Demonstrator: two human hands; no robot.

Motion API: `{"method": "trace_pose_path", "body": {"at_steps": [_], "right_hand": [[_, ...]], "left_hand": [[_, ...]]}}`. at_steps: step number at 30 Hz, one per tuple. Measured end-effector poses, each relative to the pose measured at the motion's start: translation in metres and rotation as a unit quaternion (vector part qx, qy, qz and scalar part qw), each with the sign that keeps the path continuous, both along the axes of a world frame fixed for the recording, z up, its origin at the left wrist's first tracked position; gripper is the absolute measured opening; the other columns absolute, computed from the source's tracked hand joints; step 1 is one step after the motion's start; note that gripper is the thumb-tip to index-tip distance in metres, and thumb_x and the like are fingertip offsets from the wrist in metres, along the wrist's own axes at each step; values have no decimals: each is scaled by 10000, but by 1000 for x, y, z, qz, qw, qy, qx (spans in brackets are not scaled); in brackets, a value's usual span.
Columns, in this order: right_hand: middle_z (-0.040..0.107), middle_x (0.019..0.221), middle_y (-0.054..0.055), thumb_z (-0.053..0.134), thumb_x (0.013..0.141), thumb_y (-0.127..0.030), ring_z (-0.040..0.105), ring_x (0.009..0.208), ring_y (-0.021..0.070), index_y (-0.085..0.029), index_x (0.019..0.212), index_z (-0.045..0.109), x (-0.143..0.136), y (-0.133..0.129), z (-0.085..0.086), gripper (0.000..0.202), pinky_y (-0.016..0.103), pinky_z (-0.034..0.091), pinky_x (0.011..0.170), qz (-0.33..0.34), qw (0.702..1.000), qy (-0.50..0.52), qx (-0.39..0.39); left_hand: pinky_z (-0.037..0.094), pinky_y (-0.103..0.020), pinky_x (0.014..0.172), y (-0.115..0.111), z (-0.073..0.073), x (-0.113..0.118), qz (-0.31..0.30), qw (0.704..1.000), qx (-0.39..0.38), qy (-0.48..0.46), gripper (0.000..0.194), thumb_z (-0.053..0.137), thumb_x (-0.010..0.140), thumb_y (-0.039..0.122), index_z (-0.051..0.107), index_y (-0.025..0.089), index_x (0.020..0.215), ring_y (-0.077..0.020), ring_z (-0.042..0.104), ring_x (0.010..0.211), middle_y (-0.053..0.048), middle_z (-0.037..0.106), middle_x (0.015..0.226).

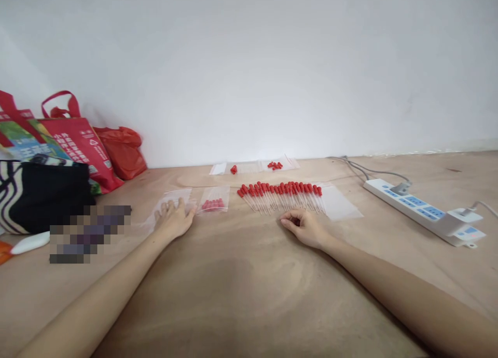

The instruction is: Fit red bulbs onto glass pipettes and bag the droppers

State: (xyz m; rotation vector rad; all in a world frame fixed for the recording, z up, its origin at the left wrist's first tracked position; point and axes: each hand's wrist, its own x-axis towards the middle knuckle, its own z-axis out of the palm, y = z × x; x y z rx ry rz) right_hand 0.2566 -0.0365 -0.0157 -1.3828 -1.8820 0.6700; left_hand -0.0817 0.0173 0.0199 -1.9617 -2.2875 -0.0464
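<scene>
My left hand lies flat with its fingers spread over a clear plastic zip bag on the table. Just right of it, another small clear bag holds several red rubber bulbs. My right hand rests on the table with its fingers curled and the thumb against the forefinger; nothing shows in it. Close beyond that hand is a row of droppers, their red bulbs pointing to the wall and their clear thin tubes toward me. A flat clear bag lies at the row's right end.
Near the wall, more clear bags hold red bulbs. A white power strip with plugs and grey cables stands right. At left are red shopping bags, a black striped cloth item and a blurred-out object.
</scene>
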Motion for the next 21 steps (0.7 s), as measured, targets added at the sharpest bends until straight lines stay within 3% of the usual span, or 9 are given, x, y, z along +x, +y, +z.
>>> {"method": "trace_pose_path", "body": {"at_steps": [3,8,12,14,16,19,21], "right_hand": [[627,828,28,490,748,-279,548,698,144,-208,775,637,0,0,0,165,271,434,640,-1,1000,-1,7],[632,833,29,486,752,-300,556,707,148,-210,774,641,0,0,0,180,269,435,634,-3,1000,-5,4],[633,839,31,483,752,-299,561,713,148,-212,768,644,-1,0,0,183,264,432,634,-6,1000,-2,9],[630,833,36,483,750,-294,559,703,146,-203,761,644,-1,0,0,184,261,429,630,-9,1000,-1,15],[624,812,37,482,750,-290,551,674,140,-197,754,643,-2,0,1,186,255,426,610,-11,1000,-2,22],[618,792,36,483,754,-288,534,630,131,-194,775,646,-1,-2,2,189,250,419,583,-2,999,-6,31],[621,804,36,493,753,-288,535,640,131,-195,815,646,0,-4,4,190,252,421,595,22,999,-8,34]], "left_hand": [[343,-484,862,-4,-6,-8,44,999,-23,13,691,249,814,495,414,-63,1186,-416,385,1121,-321,415,1191],[424,-437,759,-7,-8,-17,-12,999,-10,40,471,217,826,274,573,11,986,-347,542,947,-250,574,994],[382,-429,877,-12,3,-16,-59,997,31,41,452,190,829,199,578,45,1003,-302,513,1032,-201,576,1055],[299,-400,987,-19,9,-5,-142,985,101,15,451,197,837,213,531,57,1096,-258,407,1164,-156,514,1185],[252,-379,1034,-30,11,15,-289,945,147,-43,436,225,842,250,513,105,1136,-215,343,1218,-94,475,1248],[244,-402,1041,-51,6,56,-483,865,100,-97,419,253,855,230,467,128,1200,-201,297,1244,-78,438,1284],[210,-407,1053,-63,1,81,-538,838,22,-95,411,249,881,233,413,155,1250,-187,271,1256,-65,388,1319]]}}
